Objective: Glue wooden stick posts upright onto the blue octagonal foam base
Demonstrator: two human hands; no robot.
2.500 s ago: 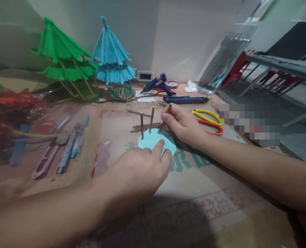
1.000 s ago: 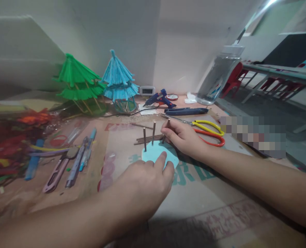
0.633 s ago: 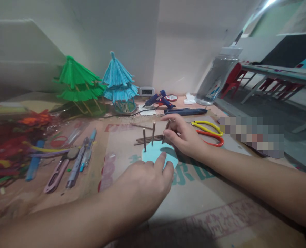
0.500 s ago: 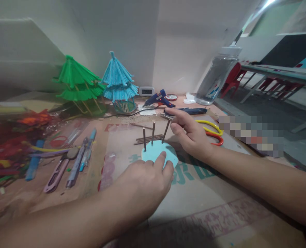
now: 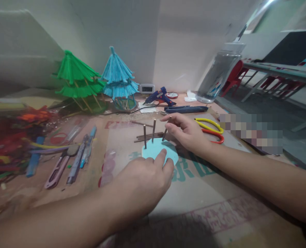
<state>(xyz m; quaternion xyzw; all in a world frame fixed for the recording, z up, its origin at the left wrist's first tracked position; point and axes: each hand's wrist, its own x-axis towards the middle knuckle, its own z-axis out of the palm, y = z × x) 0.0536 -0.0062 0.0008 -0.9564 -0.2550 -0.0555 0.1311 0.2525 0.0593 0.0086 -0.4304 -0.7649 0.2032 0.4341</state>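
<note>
A light-blue many-sided piece lies on a printed cardboard sheet. Three brown sticks rise from its far side: one at the left, one in the middle, and a tilted one at the right. My left hand rests over the near part of the piece, fingers spread on its surface. Around the tilted stick, my right hand has its thumb and fingers apart; whether a fingertip touches the stick is unclear. Several loose brown sticks lie behind the piece.
Behind stand a green two-tier model, a blue one, a small clock, a glue gun and a large bottle. Yellow-and-red scissor handles lie right. Pens and a pink cutter lie left.
My right hand has lowered slightly, and its raised index finger has come down behind the tilted stick. My left hand stays on the blue piece. The view has shifted a little.
</note>
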